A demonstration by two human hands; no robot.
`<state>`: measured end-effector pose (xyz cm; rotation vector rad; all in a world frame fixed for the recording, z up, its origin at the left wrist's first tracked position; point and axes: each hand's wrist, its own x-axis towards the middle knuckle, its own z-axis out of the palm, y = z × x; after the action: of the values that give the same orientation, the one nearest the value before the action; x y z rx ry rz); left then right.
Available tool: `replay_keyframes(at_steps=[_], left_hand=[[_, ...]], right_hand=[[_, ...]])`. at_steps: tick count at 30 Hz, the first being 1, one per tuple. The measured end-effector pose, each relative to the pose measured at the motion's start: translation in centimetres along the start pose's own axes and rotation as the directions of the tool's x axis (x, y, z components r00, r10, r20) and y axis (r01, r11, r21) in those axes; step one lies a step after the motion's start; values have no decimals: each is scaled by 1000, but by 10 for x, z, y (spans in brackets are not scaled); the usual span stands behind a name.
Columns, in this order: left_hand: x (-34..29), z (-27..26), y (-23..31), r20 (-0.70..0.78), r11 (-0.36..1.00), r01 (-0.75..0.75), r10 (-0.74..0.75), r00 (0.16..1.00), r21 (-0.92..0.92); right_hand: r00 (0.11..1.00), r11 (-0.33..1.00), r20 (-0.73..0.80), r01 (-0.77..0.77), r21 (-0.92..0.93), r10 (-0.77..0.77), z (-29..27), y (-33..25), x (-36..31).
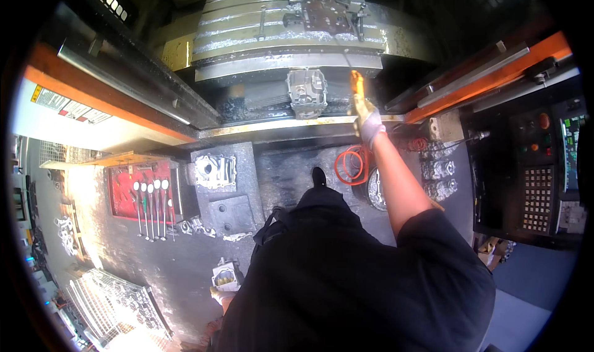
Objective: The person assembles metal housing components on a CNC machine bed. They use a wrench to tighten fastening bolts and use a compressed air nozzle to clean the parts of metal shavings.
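My right hand (367, 121), in a pale glove, reaches forward over the front sill of a machine. It is closed round an orange air blow gun (357, 84), whose thin dark nozzle slants toward the machine table. Left of that hand, a grey metal housing casting (307, 91) stands on the machine's front edge, apart from the gun. Down at my left side, my gloved left hand (218, 294) grips the near edge of a smaller-looking metal casting (226, 276). My body hides part of the left arm.
The slotted machine table (235, 27) carries a dark fixture (325, 11) and shiny chips. An orange hose (351, 165) lies coiled below my right forearm. More castings (438, 169) stand at right, beside a control panel (537, 197). A red tray (124, 194) with several gauges is at left.
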<state>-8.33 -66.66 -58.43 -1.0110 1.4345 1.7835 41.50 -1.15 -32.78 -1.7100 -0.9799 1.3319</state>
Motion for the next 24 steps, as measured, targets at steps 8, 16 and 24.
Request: replay_keyframes(at_steps=[8, 16, 24], left_hand=[[-29, 41, -6, 1, 999, 3, -3, 1000, 42], [-55, 79, -22, -2, 999, -12, 12, 1000, 34], [-84, 126, -35, 11, 998, -45, 46, 999, -44]], right_hand=[[999, 1000, 40, -25, 7, 25, -37, 4, 15], [992, 987, 9, -127, 100, 127, -115, -3, 51], [965, 993, 262, -1, 116, -29, -111, -17, 70]])
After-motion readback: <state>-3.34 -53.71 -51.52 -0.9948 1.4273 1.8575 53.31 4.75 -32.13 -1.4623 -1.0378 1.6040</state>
